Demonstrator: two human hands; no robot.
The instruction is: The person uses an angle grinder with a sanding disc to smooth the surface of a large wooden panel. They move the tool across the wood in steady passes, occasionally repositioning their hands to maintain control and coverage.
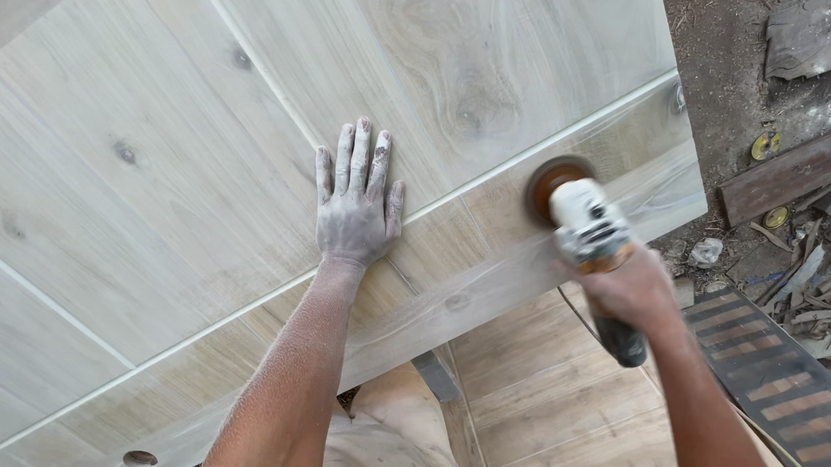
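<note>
Near edge: pale, dust-coated wooden door panel (191,196) lies flat across the view. Left hand (357,199), dusty, rests palm-down on it, fingers extended and nearly together, bracing. To the right, right hand (633,288) wraps closed around a white-bodied angle grinder with orange sanding disc (584,222), disc on the panel's right rail. Step judged: sanding the rail. Further passes call for flat disc contact and steady bracing. Far right: scrap wood offcuts (807,284) on dirt.
</note>
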